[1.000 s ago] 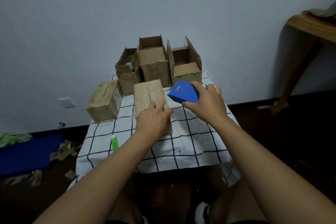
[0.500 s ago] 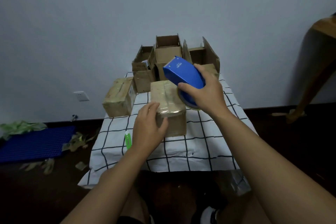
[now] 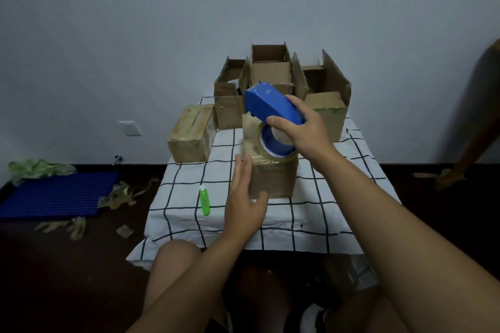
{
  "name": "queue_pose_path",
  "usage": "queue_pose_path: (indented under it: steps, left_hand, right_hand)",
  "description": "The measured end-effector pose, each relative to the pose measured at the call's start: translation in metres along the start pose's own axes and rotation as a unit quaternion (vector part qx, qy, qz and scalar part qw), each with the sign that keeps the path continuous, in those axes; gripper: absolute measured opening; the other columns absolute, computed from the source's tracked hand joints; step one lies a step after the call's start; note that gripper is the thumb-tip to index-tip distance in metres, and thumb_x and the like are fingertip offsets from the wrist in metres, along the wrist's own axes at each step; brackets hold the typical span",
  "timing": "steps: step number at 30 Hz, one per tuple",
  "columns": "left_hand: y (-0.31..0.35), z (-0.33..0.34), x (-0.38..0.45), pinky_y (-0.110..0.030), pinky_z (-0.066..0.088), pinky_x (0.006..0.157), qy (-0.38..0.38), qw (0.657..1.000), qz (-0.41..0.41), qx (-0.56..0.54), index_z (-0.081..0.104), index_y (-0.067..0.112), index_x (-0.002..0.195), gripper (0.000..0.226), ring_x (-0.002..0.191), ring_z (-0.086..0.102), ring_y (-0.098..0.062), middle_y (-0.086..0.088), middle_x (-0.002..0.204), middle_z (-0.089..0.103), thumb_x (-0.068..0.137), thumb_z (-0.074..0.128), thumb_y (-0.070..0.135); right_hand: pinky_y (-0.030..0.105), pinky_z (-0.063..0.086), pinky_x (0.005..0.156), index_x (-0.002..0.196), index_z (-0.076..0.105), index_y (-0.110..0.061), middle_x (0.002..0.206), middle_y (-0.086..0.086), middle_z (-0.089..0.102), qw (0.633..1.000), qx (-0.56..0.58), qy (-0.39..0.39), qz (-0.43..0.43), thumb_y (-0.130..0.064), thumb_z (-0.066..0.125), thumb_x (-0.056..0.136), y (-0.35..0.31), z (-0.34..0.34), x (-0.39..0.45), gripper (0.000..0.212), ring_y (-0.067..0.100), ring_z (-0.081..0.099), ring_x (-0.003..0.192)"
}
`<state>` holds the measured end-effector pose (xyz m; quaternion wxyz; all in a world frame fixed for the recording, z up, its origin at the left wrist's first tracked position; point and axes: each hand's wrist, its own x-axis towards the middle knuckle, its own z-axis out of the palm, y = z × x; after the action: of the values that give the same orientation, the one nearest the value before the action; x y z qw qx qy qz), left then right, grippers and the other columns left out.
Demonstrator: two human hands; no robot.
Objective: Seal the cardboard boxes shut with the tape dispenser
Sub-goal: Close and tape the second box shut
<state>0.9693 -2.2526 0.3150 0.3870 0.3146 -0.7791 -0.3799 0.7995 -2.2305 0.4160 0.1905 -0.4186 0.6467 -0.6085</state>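
Left hand (image 3: 244, 203) rests fingers straight and together against the near-left side of the closed cardboard box (image 3: 270, 173) at the cloth's centre. To the right, the right hand (image 3: 303, 127) curls round the blue tape dispenser (image 3: 273, 108), roll on the box top. Best brace the box firmly and draw the tape straight along the seam — the seam itself and the dispenser's blade are hidden.

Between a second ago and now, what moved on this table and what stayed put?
The right hand lifted the blue tape dispenser from beside the near box and tipped it over the box top, keeping its grip. The left hand slid off the top to the box's left front corner, fingers straight. The sealed box, open boxes and green cutter stayed.
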Motion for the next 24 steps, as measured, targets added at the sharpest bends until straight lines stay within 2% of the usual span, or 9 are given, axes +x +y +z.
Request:
queue_pose_path:
  steps: [2,6,11,13,15,17,19,21,24]
  left_hand:
    - [0.001,0.004,0.000,-0.001,0.030,0.099,0.017,0.999,-0.023,-0.018,0.023,0.040,0.150,0.081,0.134,0.020,0.020,0.017,0.158,0.021,0.076,0.049,0.022]
    - [0.001,-0.002,0.001,-0.033,0.052,0.088,0.016,0.998,-0.064,0.022,0.005,0.047,0.151,0.087,0.114,0.059,-0.012,0.022,0.146,0.041,0.076,0.047,0.034]
    - [-0.001,-0.007,0.005,-0.020,0.038,0.089,-0.014,0.996,-0.083,0.016,0.014,0.035,0.155,0.078,0.113,0.049,0.002,0.027,0.130,0.047,0.082,0.044,0.036]
    - [-0.002,-0.010,0.006,-0.011,0.035,0.087,-0.038,0.995,-0.087,-0.006,0.015,0.036,0.154,0.075,0.103,0.044,0.023,0.035,0.122,0.044,0.086,0.045,0.039]
    - [-0.002,-0.015,0.009,0.000,0.029,0.087,-0.053,0.991,-0.100,-0.070,0.019,0.036,0.154,0.068,0.112,0.034,0.031,0.042,0.130,0.034,0.093,0.049,0.044]
    - [0.001,-0.018,0.013,0.001,0.032,0.087,-0.028,0.978,-0.140,-0.150,0.039,0.036,0.139,0.047,0.118,0.042,0.022,0.026,0.142,0.041,0.096,0.055,0.046]
    - [0.005,-0.016,0.019,-0.006,0.042,0.085,0.036,0.965,-0.175,-0.193,0.051,0.034,0.110,0.025,0.106,0.055,0.018,0.009,0.135,0.058,0.091,0.061,0.047]
    - [0.008,-0.009,0.022,-0.014,0.045,0.089,0.085,0.953,-0.189,-0.221,0.055,0.023,0.098,0.022,0.099,0.061,0.014,0.000,0.126,0.065,0.090,0.066,0.040]
    - [0.010,0.005,0.017,-0.007,0.046,0.079,0.123,0.950,-0.180,-0.222,0.056,0.012,0.088,0.021,0.097,0.062,0.013,-0.007,0.119,0.067,0.091,0.068,0.028]
  right_hand:
    - [0.020,0.050,0.074,0.130,0.050,-0.043,0.116,-0.024,0.052,1.000,-0.007,-0.010,-0.007,-0.044,0.079,0.082,0.001,0.000,-0.001,0.056,0.006,0.058,0.103]
    - [0.021,0.050,0.075,0.131,0.050,-0.042,0.116,-0.022,0.053,1.000,-0.003,-0.010,-0.008,-0.042,0.079,0.083,0.002,0.000,-0.001,0.056,0.008,0.059,0.103]
    - [0.012,0.048,0.064,0.136,0.050,-0.038,0.122,-0.015,0.053,1.000,0.013,-0.021,-0.003,-0.042,0.079,0.083,0.001,0.001,-0.002,0.060,0.008,0.059,0.103]
    - [0.012,0.049,0.063,0.132,0.049,-0.041,0.119,-0.018,0.052,1.000,0.018,-0.023,-0.002,-0.042,0.079,0.083,0.000,0.001,-0.003,0.057,0.008,0.058,0.103]
    - [0.015,0.050,0.065,0.130,0.048,-0.044,0.117,-0.021,0.051,1.000,0.023,-0.022,-0.001,-0.042,0.079,0.083,0.000,0.001,-0.004,0.056,0.008,0.058,0.103]
    - [0.014,0.051,0.064,0.129,0.048,-0.045,0.117,-0.021,0.052,0.999,0.024,-0.021,-0.002,-0.041,0.079,0.083,0.000,0.001,-0.005,0.056,0.009,0.059,0.103]
    - [0.012,0.051,0.062,0.128,0.049,-0.045,0.116,-0.022,0.052,0.999,0.027,-0.020,-0.004,-0.041,0.079,0.083,-0.001,0.001,-0.006,0.055,0.008,0.059,0.102]
    - [0.012,0.050,0.063,0.127,0.050,-0.045,0.115,-0.022,0.053,0.999,0.029,-0.018,-0.008,-0.041,0.080,0.082,-0.001,0.001,-0.008,0.054,0.007,0.060,0.101]
    - [0.012,0.051,0.064,0.130,0.050,-0.043,0.118,-0.019,0.054,0.999,0.031,-0.017,-0.008,-0.040,0.080,0.082,-0.001,-0.001,-0.008,0.056,0.007,0.060,0.102]
